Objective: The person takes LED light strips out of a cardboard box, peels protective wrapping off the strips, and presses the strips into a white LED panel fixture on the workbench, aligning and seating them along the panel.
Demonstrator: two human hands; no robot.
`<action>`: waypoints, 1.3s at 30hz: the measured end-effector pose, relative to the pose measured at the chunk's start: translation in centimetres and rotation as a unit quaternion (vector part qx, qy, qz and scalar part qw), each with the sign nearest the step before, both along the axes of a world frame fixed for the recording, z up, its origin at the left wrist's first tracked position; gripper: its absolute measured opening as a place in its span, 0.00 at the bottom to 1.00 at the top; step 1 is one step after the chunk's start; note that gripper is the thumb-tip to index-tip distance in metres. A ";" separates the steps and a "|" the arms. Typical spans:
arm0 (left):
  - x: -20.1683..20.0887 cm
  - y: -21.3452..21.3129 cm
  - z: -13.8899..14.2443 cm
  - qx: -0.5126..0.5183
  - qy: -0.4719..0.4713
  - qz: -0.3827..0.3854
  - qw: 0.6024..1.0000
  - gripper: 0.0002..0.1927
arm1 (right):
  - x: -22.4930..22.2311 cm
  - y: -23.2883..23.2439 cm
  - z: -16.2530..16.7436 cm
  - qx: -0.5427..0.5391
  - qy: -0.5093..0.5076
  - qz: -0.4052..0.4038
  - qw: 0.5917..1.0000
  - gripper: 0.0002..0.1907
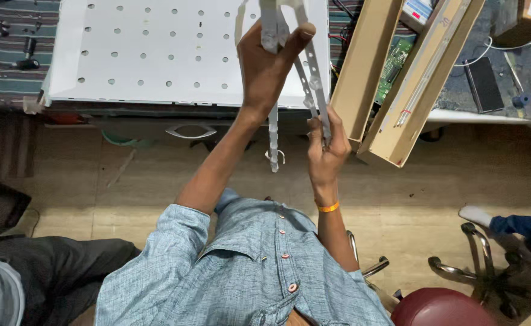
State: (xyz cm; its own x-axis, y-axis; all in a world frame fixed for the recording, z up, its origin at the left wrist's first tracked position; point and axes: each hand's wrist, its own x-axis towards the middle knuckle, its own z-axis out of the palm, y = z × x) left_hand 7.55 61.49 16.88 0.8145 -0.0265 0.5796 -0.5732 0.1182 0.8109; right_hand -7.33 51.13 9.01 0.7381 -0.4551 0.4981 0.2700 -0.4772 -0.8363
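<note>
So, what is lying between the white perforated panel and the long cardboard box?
In the head view, hanging white strips, held by both hands.

Perforated panel (156, 54) lies flat on the counter (12, 36) ahead of me. My left hand (265, 66) holds the strips (272, 133) up over the panel's near right edge; my right hand (326, 151) grips them lower, right of it. Long open box (422, 84) sits right of the panel, circuit board (395, 66) inside it.

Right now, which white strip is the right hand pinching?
The right hand pinches the slanted white strip on the right. The other white strips hang from the raised left hand.
</note>
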 end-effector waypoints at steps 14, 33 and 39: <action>-1.1 5.4 2.4 -0.054 0.034 -0.064 0.996 0.25 | -3.4 -7.3 -0.1 -0.029 0.115 -0.038 0.992 0.15; -7.4 9.4 -0.5 -0.145 0.183 -0.002 0.972 0.13 | 26.2 3.9 -6.4 -0.435 0.067 0.182 0.880 0.13; -6.7 6.8 3.4 -0.127 0.149 -0.032 0.980 0.18 | 26.8 1.1 -3.4 -0.474 0.177 0.166 0.847 0.13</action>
State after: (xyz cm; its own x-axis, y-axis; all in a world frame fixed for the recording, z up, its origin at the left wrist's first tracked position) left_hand 0.85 68.26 20.27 0.9502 0.0311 0.3102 -0.2997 0.3652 0.8814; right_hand 19.44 52.24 5.60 0.9264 0.2866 0.2442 0.3332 -0.9261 -0.1770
